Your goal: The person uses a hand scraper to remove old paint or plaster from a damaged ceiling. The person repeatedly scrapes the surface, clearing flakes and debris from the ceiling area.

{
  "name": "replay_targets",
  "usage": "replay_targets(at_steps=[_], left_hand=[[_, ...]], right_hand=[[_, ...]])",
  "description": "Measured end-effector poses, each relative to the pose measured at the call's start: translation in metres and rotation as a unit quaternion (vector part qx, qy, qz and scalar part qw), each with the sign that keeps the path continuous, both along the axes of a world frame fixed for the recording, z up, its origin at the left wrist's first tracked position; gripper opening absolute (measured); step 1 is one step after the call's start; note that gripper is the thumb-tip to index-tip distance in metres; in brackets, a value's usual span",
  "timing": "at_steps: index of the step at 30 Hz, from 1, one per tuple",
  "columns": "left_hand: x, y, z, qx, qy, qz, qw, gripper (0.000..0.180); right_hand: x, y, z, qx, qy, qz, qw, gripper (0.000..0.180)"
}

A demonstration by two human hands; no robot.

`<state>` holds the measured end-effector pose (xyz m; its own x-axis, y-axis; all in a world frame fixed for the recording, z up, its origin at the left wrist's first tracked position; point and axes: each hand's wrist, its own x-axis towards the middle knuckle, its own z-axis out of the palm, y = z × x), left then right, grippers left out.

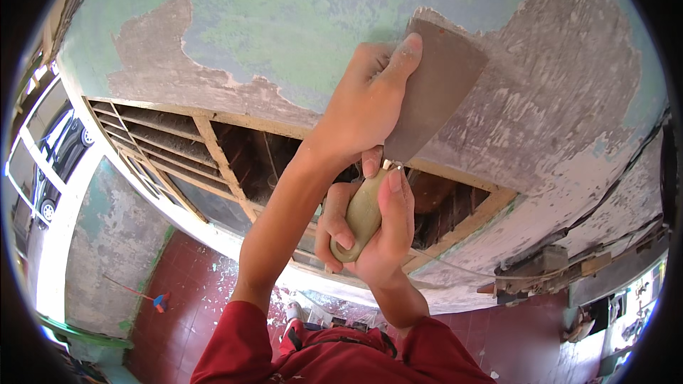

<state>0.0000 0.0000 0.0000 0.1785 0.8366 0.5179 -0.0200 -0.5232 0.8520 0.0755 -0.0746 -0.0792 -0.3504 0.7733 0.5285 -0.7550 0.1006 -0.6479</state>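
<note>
A wide metal scraper blade (441,85) lies flat against a wall (299,21) of peeling green and blue paint with bare grey plaster showing. My right hand (377,231) grips the scraper's rounded olive handle (363,215). My left hand (366,103) presses on the back of the blade, fingers stretched up along its left edge. Both forearms rise from red sleeves at the lower edge.
Below the hands runs a wooden slatted vent frame (213,156) with dark openings. A red tiled floor (192,291) strewn with paint flakes lies far below, with a broom (153,300) on it. A window (43,149) with a parked car outside is at the left. Clutter sits on a ledge (562,270) at right.
</note>
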Motion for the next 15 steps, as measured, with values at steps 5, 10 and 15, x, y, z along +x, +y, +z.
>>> replay_targets(at_steps=[5,10,15], left_hand=[[0.021,0.026,-0.032,0.115,-0.096,0.107,0.983,0.053],[0.008,0.006,0.004,0.054,-0.056,0.017,0.997,0.054],[0.013,0.008,-0.005,0.061,-0.064,0.031,0.996,0.055]], right_hand=[[0.002,-0.001,-0.009,-0.010,-0.010,-0.006,1.000,0.034],[0.002,0.003,0.008,-0.004,0.001,0.014,1.000,0.034],[0.001,-0.001,-0.004,-0.010,-0.009,-0.010,1.000,0.035]])
